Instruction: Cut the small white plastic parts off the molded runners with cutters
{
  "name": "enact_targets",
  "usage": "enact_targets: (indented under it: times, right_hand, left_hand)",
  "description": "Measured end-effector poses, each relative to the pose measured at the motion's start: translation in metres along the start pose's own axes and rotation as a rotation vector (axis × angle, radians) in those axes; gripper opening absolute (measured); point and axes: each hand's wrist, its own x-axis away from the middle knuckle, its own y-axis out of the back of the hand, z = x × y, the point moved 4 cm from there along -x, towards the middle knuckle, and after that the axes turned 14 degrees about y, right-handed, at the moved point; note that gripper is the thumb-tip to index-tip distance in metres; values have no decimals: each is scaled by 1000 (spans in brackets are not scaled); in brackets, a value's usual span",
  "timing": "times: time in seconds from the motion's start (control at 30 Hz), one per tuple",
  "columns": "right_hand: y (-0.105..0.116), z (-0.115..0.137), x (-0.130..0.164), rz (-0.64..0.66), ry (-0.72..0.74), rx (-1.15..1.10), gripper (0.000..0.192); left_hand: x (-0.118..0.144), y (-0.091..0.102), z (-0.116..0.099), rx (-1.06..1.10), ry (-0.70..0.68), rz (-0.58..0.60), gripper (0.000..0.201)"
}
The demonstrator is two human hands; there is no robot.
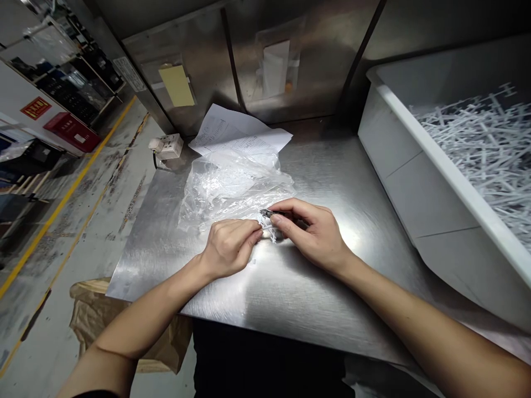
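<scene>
Pinching a small white part [267, 228], both hands meet beside clear bags [232, 188].

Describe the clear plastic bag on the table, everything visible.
The clear plastic bag is thin, see-through film, crumpled and lying flat on the steel table. Its far end overlaps the white paper sheets. Its near edge meets both hands: the left hand pinches at it, and the right hand holds a small dark metal tool against it. Whether it holds anything cannot be told.
</scene>
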Motion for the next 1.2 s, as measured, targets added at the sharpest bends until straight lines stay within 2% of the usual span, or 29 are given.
enact_targets:
  times: [0.5, 0.67, 1.2]
  right_hand:
    - [-3, -7, 1, -25, -69, -46, 20]
    - [2, 1, -1, -61, -45, -52, 20]
    - [-2, 14, 1, 30, 57, -7, 14]
  left_hand:
    - [1, -5, 4, 9, 39, 26, 21]
    - [-1, -3, 5, 1, 68, 29, 22]
    - [-1, -2, 5, -19, 75, 31, 22]
